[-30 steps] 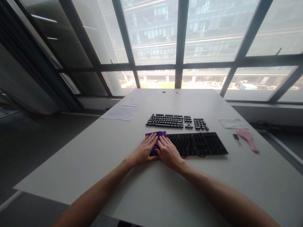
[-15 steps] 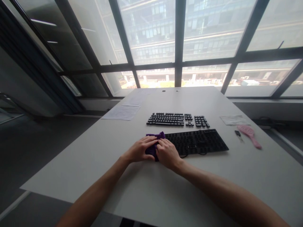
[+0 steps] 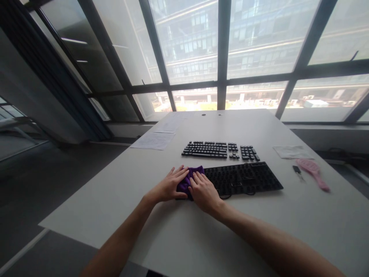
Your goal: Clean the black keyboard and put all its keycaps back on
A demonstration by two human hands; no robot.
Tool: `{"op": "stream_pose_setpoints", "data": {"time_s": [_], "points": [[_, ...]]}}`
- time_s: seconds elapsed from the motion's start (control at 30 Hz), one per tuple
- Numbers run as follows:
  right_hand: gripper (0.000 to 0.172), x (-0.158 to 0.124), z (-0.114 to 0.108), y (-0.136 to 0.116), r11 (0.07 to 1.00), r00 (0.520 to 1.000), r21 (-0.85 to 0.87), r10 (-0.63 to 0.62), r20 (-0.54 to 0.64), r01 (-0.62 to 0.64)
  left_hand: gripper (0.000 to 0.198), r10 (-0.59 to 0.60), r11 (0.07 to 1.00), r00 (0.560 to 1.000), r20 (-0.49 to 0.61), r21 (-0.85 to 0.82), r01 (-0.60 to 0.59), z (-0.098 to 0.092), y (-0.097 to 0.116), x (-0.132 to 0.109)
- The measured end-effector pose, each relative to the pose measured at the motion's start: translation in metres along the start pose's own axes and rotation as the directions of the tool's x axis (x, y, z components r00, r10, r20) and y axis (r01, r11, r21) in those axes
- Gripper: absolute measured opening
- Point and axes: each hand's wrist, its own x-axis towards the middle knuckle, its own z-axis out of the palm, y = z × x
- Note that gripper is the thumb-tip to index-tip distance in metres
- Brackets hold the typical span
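A purple cloth (image 3: 190, 177) lies over the left end of a black keyboard base (image 3: 245, 179) with its keycaps off. My left hand (image 3: 167, 187) rests on the cloth's left side, fingers stretched out flat. My right hand (image 3: 204, 190) presses on the cloth beside it, fingers bent down onto the fabric. Both hands touch each other over the cloth. Behind the base, the removed black keycaps (image 3: 220, 150) are laid out in keyboard order on the white table (image 3: 121, 184).
To the right lie a pink brush (image 3: 313, 172), a small black keycap puller (image 3: 297, 170) and a white wipe (image 3: 291, 152). Paper sheets (image 3: 153, 140) sit at the table's far left. Large windows stand behind the table.
The cloth went from spread flat to bunched up, and has been pushed forward again over the keyboard's left end. My left fingers have stretched out. The camera shifted slightly.
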Motion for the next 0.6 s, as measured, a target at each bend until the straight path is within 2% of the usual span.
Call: {"op": "stream_pose_setpoints", "data": {"time_s": [0.13, 0.27, 0.4, 0.47, 0.53, 0.6], "points": [[0.043, 0.003, 0.000, -0.010, 1.000, 0.999, 0.029, 0.000, -0.045, 0.001, 0.081, -0.004, 1.000, 0.996, -0.093, -0.010, 0.003, -0.009, -0.003, -0.005], [0.059, 0.003, 0.006, -0.012, 0.999, 0.998, 0.010, 0.043, -0.042, -0.043, 0.090, 0.038, 0.989, 0.999, -0.028, -0.144, -0.042, -0.013, -0.001, -0.007], [0.070, 0.005, 0.009, -0.006, 0.998, 0.997, -0.012, 0.065, 0.041, -0.064, 0.083, 0.029, 0.980, 1.000, 0.006, -0.195, -0.027, -0.008, 0.000, -0.003], [0.065, 0.007, 0.008, -0.004, 0.999, 0.998, -0.032, 0.043, 0.052, -0.042, 0.093, 0.029, 0.986, 0.999, 0.022, -0.166, -0.025, -0.006, 0.000, -0.002], [0.053, 0.008, 0.005, -0.002, 0.999, 0.999, -0.031, 0.011, 0.042, -0.009, 0.103, 0.041, 0.988, 0.999, 0.034, -0.147, -0.036, -0.005, 0.000, -0.001], [0.037, 0.009, 0.002, -0.001, 1.000, 1.000, 0.006, -0.012, 0.028, 0.012, 0.100, 0.052, 0.988, 0.998, 0.035, -0.147, -0.046, -0.006, 0.001, -0.001]]}}
